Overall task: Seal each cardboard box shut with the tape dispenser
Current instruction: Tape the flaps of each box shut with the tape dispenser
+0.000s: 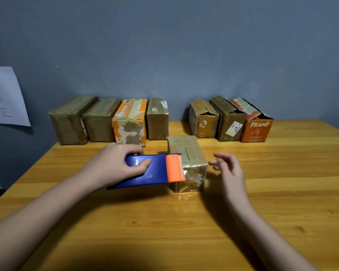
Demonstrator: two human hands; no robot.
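Right now your left hand (pixel 114 165) grips the tape dispenser (pixel 155 170) at the box (pixel 188 153) edge; right hand (pixel 228 169) spread, empty. Brace the box, pull straight along the seam.

There is a single view, from a camera worn on the person's head, looking forward and down across the wooden table (pixel 243 222). It sits close above the table's near edge, so both forearms enter from the bottom corners. The table's far edge meets a grey-blue wall (pixel 184 45), which fills the upper half. The wide lens bends the table's edges outward.
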